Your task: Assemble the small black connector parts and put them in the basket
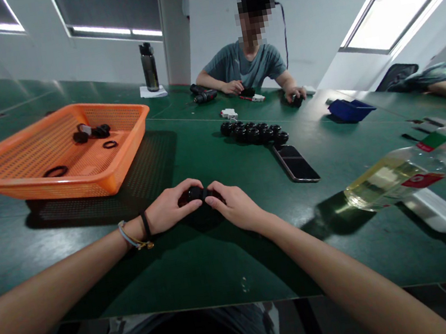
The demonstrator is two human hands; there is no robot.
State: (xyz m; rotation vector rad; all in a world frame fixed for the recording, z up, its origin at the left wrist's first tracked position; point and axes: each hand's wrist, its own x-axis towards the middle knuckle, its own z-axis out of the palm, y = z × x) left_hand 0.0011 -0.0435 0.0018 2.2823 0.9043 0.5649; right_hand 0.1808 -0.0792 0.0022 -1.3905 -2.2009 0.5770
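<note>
Over the near middle of the green table [169, 281], a small black round part [195, 194] is pinched between both my hands. My left hand [173, 205] closes its thumb and fingers around the left side of the part. From the other side, the thumb and fingers of my right hand [235, 205] grip its right edge; the fingers hide some of it. Ahead and to the right lies a double row of shiny black round pieces [254, 133], several in number. An orange basket [126, 166] at the left holds black rings [110, 144] and a cluster of black parts [91, 133].
A phone [296, 163] lies right of centre. Further right are a tilted-looking clear bottle [387, 179] with yellow liquid, a white power strip [442, 213] and a blue bin [350, 110]. Across the table sits a person [250, 62], near a power drill [205, 96] and a dark bottle [150, 70].
</note>
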